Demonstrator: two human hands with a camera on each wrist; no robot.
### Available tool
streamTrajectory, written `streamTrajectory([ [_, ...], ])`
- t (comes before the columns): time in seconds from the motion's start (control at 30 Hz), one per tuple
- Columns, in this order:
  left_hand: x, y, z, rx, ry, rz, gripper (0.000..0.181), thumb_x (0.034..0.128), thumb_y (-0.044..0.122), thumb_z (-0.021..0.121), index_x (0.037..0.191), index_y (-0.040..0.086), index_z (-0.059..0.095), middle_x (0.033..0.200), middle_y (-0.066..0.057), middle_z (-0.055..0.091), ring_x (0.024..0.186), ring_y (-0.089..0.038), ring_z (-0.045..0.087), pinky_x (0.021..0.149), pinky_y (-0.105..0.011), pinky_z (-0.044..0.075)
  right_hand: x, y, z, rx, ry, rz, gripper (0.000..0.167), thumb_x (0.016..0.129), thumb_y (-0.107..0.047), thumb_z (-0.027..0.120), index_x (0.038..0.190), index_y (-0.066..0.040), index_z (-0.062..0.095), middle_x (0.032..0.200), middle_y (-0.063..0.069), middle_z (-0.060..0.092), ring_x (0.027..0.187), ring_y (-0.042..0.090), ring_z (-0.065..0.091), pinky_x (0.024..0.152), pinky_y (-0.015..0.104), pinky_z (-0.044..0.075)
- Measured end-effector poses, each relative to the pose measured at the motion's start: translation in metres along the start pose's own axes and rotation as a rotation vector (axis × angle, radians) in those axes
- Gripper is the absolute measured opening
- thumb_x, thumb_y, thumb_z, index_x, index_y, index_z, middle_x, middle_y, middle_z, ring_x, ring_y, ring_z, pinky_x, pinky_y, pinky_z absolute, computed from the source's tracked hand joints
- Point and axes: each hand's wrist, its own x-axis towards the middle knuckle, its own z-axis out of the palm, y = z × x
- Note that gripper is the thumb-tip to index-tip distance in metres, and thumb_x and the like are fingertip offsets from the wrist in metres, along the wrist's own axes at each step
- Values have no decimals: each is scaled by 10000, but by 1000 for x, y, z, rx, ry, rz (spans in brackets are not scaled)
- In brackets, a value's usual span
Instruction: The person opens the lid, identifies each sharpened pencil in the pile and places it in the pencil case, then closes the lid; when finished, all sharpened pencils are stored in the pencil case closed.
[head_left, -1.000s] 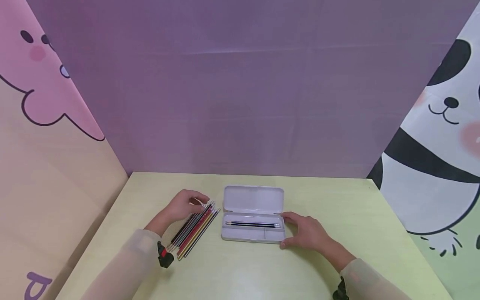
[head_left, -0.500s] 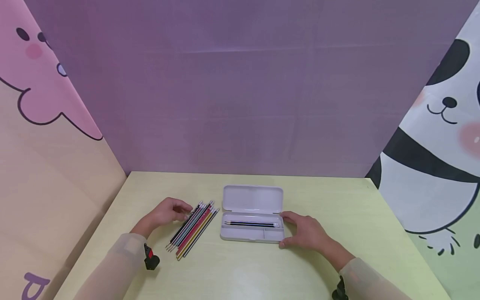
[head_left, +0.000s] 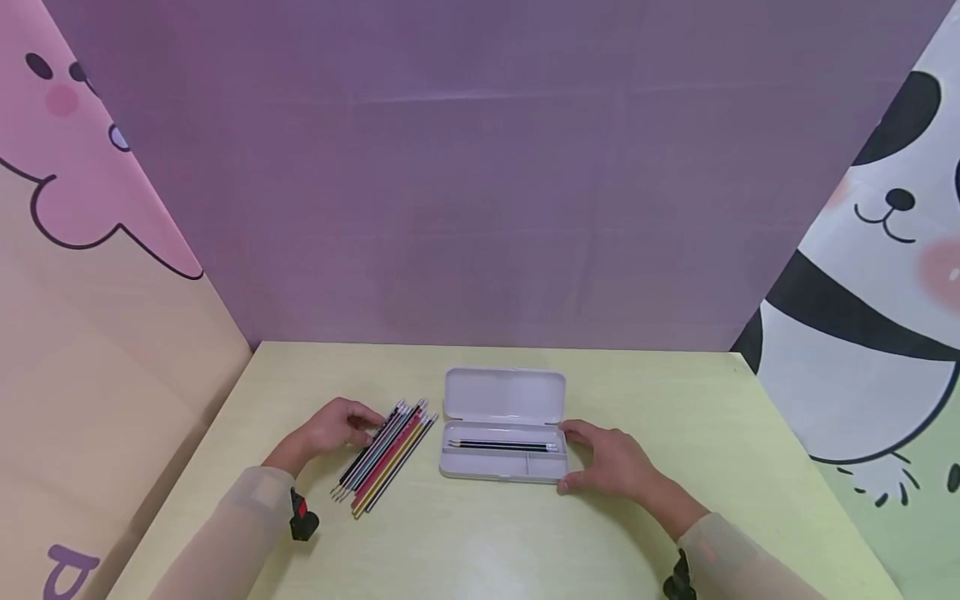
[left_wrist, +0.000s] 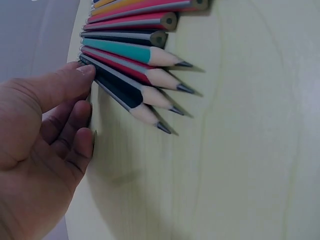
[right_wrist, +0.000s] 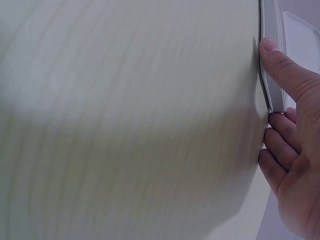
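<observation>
Pencil row (head_left: 386, 458): lay slanted on the pale wooden table (head_left: 465, 542), near left to far right, left of the pencil case (head_left: 480, 472); black, green, red and yellow showed among the barrels. At the near end the four leftmost had sharpened points, while several farther right had blunt ends.
Left hand (head_left: 328, 429): reached the row's left side, fingers bent, thumb tip against the outermost black pencil (left_wrist: 120, 93); whether it was gripping that pencil could not be told.
Right hand (head_left: 618, 467): grasped the case's right end, thumb at the near corner, forefinger toward the far corner.
Case lid (head_left: 504, 396): leaned back on the far side.
Dark pencils (head_left: 498, 446): lay lengthwise inside the case, in the far compartment, pointed ends left.
Wrists: pale sleeves (head_left: 225, 533), with a black-and-red device (head_left: 303, 521) at the left one.
Walls: purple backdrop (head_left: 480, 183) on the far side, a cartoon panda (head_left: 862, 400) on the right.
</observation>
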Motion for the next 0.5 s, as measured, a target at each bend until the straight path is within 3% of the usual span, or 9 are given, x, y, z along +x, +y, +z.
streamTrajectory([
  [0.2, 1, 1, -1, 37, 17, 15, 260, 916, -32, 703, 1173, -24, 740, 1156, -159, 725, 1008, -237, 650, 899, -376, 563, 0, -1, 0, 2, 5, 2, 961, 599, -582, 934, 1409, -194, 591, 1332, 16, 702, 1183, 373, 659, 964, 557, 506],
  [0.5, 2, 3, 3, 133, 113, -6, 262, 885, -6, 722, 1144, 20, 748, 898, -41, 653, 816, -180, 544, 711, -296, 477, 1, 0, 2, 11, -6, 27, 966, 599, -585, 934, 1417, -204, 588, 1335, 13, 701, 1183, 369, 655, 969, 566, 502],
])
